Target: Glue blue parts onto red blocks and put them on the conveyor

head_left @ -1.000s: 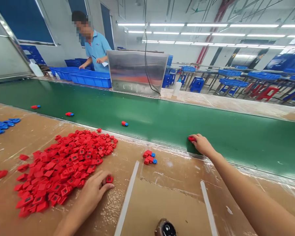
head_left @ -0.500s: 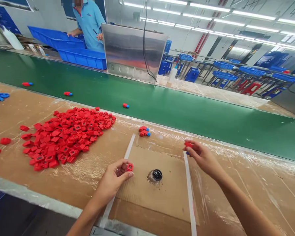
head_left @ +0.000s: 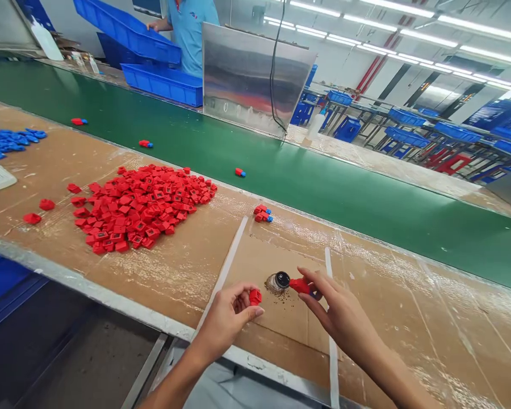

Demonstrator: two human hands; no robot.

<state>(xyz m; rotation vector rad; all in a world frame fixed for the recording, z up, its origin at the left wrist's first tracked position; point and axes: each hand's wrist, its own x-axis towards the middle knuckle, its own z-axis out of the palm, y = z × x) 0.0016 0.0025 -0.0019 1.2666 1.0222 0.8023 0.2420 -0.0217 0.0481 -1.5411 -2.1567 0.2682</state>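
Observation:
My left hand (head_left: 234,312) pinches a small red hollow block (head_left: 255,297) between thumb and fingers, its square opening showing. My right hand (head_left: 330,295) grips a red piece with a blue end (head_left: 298,285); the red end points left, close beside a small clear jar with a black top (head_left: 283,279). Whether it touches the jar I cannot tell. The jar stands on a cardboard sheet (head_left: 293,329) spotted with dark specks. Just beyond the sheet lie a few joined red-and-blue pieces (head_left: 262,213).
A large heap of red blocks (head_left: 140,207) lies to the left, with blue pieces (head_left: 8,142) farther off. Several red-and-blue pieces rest on the green belt (head_left: 323,176). Across it are a metal panel (head_left: 251,79), blue bins (head_left: 162,84) and a person in a blue shirt (head_left: 191,34).
My right hand has come in from the right, bringing its red-and-blue piece beside the jar. My left hand still holds its red block, now nearer the jar. The view has shifted.

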